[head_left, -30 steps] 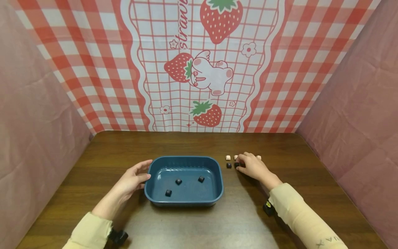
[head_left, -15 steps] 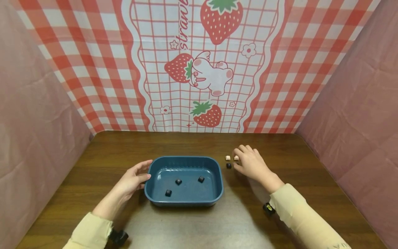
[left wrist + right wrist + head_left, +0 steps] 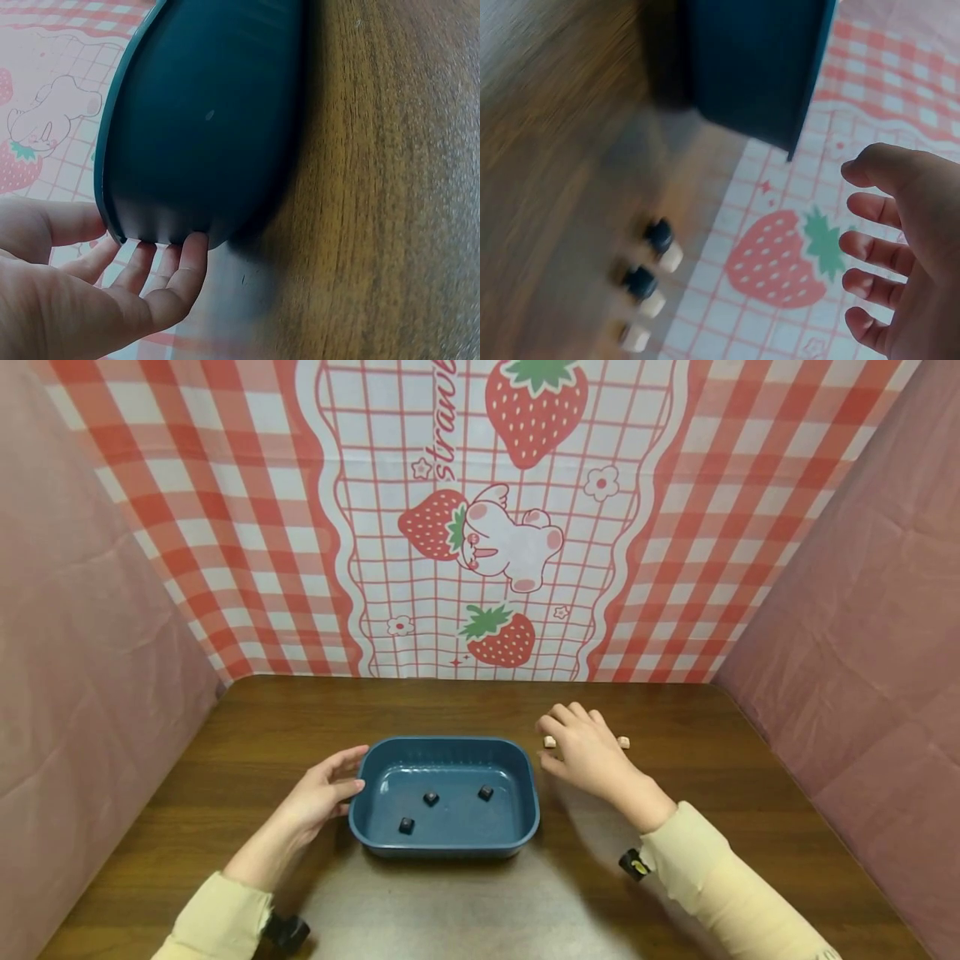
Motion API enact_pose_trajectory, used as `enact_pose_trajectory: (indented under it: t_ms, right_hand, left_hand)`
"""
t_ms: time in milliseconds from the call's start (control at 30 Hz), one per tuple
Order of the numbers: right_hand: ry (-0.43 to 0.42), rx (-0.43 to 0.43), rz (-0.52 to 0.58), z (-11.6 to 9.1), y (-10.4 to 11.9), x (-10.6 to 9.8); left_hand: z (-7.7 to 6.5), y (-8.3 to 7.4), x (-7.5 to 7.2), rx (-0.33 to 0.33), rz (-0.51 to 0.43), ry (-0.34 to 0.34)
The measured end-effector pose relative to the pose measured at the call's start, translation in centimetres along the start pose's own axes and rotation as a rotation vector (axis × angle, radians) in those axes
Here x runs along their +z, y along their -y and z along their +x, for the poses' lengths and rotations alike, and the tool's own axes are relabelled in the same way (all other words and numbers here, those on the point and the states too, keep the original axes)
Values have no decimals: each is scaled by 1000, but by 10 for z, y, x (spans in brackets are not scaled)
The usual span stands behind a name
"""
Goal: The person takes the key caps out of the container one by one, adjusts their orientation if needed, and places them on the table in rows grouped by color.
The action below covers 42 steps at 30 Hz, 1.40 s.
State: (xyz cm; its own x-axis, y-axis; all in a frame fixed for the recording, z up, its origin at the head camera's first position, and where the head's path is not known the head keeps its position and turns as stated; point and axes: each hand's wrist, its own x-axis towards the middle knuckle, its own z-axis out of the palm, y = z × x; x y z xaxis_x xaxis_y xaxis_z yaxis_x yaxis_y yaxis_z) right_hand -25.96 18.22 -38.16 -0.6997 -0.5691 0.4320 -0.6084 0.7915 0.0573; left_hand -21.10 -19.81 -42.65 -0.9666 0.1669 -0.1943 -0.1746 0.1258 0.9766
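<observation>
My left hand (image 3: 318, 795) rests at the left end of a blue plastic bin (image 3: 444, 852). In the left wrist view its fingertips (image 3: 196, 241) touch the outside of the end wall. Several black keycaps (image 3: 431, 797) lie spread over the bin's floor. Over the tabletop to the right of the bin hovers my right hand (image 3: 588, 756), fingers loosely bent and spread, holding nothing. Under it is a small group of keycaps, pale ones (image 3: 652, 304) beside black ones (image 3: 640, 283). In the head view the hand covers most of them; pale keycaps (image 3: 623, 742) show at either side.
The brown wooden table (image 3: 480, 910) ends at the back against a red-and-white checked cloth (image 3: 660, 568) with strawberry prints. Pink cloth (image 3: 840, 635) hangs on both sides. A small black camera sits at each wrist.
My right hand has come up from a black keycap and shifted left over the group, its fingers spreading. My left hand and the bin have stayed in place.
</observation>
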Motion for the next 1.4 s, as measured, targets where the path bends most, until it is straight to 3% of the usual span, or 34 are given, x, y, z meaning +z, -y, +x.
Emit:
enact_pose_trajectory:
  t_ms: [467,1400]
  right_hand:
    - [23,-67,25,15,41,-6]
    - [67,-223,179,35,116,37]
  left_hand:
    - [-1,-1,0,-5,9,-5]
    - [0,3,3,10,9,-26]
